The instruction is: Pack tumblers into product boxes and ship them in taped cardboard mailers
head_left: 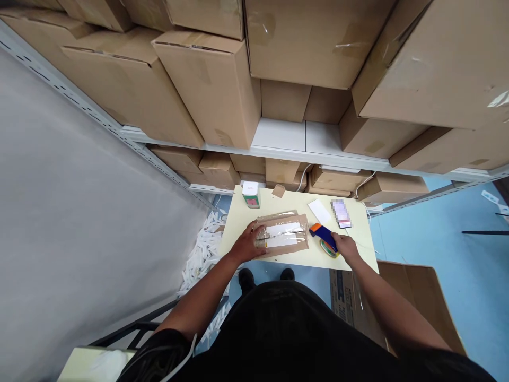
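A flat brown cardboard package [282, 236] lies on the small cream table, with clear shiny tape and white label areas across its top. My left hand [248, 243] grips its left end, thumb on the top face and fingers spread along the side. Right of the package, my right hand [345, 247] is closed round the dark end of a blue tape dispenser [324, 233] with an orange front. The orange tip points at the package's right end but stands apart from it. Beneath the dispenser, a green and yellow ring [329, 249] shows in part; whether it is attached I cannot tell.
On the cream table [294, 260] stand a small white-and-green box [251, 194], a white card [319, 211], a phone [341, 214] and a cardboard scrap [278, 190]. Shelves [278, 135] of cartons rise beyond. White paper strips [204, 249] litter the floor left; an open carton [417, 297] sits right.
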A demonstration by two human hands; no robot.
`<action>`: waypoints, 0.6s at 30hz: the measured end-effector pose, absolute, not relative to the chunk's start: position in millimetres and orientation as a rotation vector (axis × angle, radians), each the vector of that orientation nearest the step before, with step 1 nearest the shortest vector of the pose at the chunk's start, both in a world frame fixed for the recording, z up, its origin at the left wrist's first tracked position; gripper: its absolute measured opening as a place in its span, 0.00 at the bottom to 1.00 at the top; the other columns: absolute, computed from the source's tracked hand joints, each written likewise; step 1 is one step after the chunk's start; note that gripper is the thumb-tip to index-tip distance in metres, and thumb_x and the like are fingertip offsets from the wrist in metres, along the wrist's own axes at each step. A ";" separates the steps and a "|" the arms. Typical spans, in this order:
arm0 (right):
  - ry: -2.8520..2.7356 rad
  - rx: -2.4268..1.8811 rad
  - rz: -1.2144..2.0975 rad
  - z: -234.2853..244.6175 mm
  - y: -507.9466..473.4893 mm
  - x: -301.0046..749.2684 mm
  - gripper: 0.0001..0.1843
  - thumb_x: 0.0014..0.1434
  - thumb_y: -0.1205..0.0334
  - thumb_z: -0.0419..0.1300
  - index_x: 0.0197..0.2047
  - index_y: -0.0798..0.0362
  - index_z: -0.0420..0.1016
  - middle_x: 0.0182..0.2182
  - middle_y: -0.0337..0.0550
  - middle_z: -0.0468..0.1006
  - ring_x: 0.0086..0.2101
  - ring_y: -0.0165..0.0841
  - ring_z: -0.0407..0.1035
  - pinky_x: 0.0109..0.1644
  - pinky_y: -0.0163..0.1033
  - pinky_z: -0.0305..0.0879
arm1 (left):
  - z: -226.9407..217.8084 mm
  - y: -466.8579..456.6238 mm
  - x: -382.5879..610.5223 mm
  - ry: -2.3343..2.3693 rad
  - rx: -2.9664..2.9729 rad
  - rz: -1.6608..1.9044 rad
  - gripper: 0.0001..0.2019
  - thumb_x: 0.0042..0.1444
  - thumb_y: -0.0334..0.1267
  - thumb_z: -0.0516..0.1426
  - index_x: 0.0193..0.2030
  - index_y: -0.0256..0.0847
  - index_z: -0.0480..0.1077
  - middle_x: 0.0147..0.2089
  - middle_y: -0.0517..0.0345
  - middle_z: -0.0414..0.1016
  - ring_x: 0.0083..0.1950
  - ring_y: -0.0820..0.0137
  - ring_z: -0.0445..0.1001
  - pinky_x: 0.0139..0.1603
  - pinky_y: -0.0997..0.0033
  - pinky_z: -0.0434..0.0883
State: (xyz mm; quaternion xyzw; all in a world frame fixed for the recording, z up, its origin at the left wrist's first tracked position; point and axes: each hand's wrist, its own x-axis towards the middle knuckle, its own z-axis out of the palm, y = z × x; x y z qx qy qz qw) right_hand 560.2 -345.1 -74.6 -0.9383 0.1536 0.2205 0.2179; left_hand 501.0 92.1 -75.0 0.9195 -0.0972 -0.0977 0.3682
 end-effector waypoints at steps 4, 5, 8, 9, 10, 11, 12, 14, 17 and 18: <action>0.171 -2.843 0.212 -91.7 -343.6 516.6 0.28 0.68 0.45 0.46 0.33 0.54 0.80 0.34 0.57 0.80 0.38 0.45 0.73 0.42 0.45 0.65 | -79.3 93.1 496.0 -0.288 2.332 -0.184 0.29 0.68 0.48 0.54 0.74 0.48 0.57 0.81 0.49 0.40 0.78 0.54 0.52 0.76 0.49 0.57; 0.074 -2.906 0.179 -97.4 -341.1 509.7 0.28 0.68 0.47 0.47 0.34 0.55 0.81 0.36 0.58 0.80 0.40 0.46 0.72 0.46 0.46 0.65 | -80.7 92.3 494.6 -0.281 2.325 -0.173 0.28 0.70 0.47 0.51 0.75 0.47 0.55 0.81 0.49 0.39 0.79 0.55 0.50 0.76 0.50 0.57; -0.067 -3.029 0.230 -111.8 -331.0 497.2 0.26 0.69 0.51 0.48 0.36 0.55 0.83 0.42 0.59 0.79 0.44 0.48 0.71 0.55 0.50 0.61 | -85.0 89.3 491.0 -0.142 2.306 -0.149 0.33 0.70 0.47 0.49 0.78 0.41 0.46 0.81 0.43 0.39 0.80 0.55 0.46 0.77 0.49 0.55; -0.056 -3.059 0.244 -114.4 -327.1 494.8 0.24 0.69 0.52 0.49 0.37 0.54 0.83 0.43 0.59 0.79 0.46 0.49 0.71 0.57 0.53 0.60 | -86.1 88.6 490.3 -0.054 2.297 -0.145 0.36 0.69 0.49 0.51 0.78 0.38 0.44 0.81 0.40 0.41 0.80 0.54 0.46 0.77 0.48 0.55; -0.023 -3.082 0.237 -115.3 -322.8 493.0 0.22 0.68 0.52 0.51 0.37 0.54 0.84 0.46 0.60 0.79 0.48 0.51 0.70 0.59 0.55 0.58 | -86.8 88.3 489.7 0.036 2.281 -0.156 0.38 0.68 0.50 0.52 0.78 0.37 0.44 0.80 0.38 0.44 0.79 0.52 0.48 0.76 0.47 0.56; 0.022 -3.089 0.212 -114.6 -318.0 491.9 0.21 0.67 0.52 0.52 0.39 0.54 0.84 0.48 0.61 0.78 0.51 0.53 0.69 0.60 0.57 0.56 | -86.9 88.5 489.3 0.105 2.257 -0.189 0.38 0.67 0.52 0.53 0.78 0.36 0.47 0.78 0.37 0.49 0.78 0.51 0.53 0.74 0.45 0.59; 0.065 -3.070 0.179 -112.2 -312.5 491.8 0.19 0.66 0.52 0.54 0.41 0.53 0.84 0.51 0.62 0.77 0.53 0.55 0.67 0.60 0.58 0.55 | -86.4 88.9 489.0 0.143 2.228 -0.241 0.37 0.67 0.54 0.53 0.76 0.38 0.51 0.76 0.38 0.57 0.75 0.50 0.60 0.72 0.45 0.62; 0.087 -2.924 0.141 -103.5 -298.9 495.3 0.21 0.67 0.49 0.54 0.47 0.53 0.83 0.55 0.62 0.76 0.57 0.56 0.65 0.61 0.57 0.57 | -83.8 89.9 488.4 0.126 2.174 -0.345 0.31 0.68 0.56 0.51 0.72 0.43 0.61 0.69 0.44 0.70 0.69 0.51 0.69 0.67 0.46 0.68; 0.084 -2.492 0.266 -87.2 -273.1 509.7 0.30 0.69 0.39 0.46 0.54 0.51 0.79 0.54 0.56 0.78 0.56 0.50 0.69 0.59 0.51 0.64 | -77.3 88.7 486.0 0.029 2.150 -0.354 0.28 0.69 0.55 0.48 0.69 0.44 0.65 0.66 0.48 0.74 0.68 0.53 0.71 0.68 0.49 0.67; 0.140 -2.348 0.340 -82.5 -264.6 515.4 0.34 0.70 0.37 0.42 0.54 0.51 0.79 0.51 0.55 0.80 0.53 0.48 0.71 0.56 0.49 0.67 | -75.0 87.3 484.6 0.003 2.150 -0.327 0.28 0.70 0.55 0.48 0.69 0.43 0.64 0.67 0.47 0.73 0.69 0.54 0.69 0.69 0.50 0.66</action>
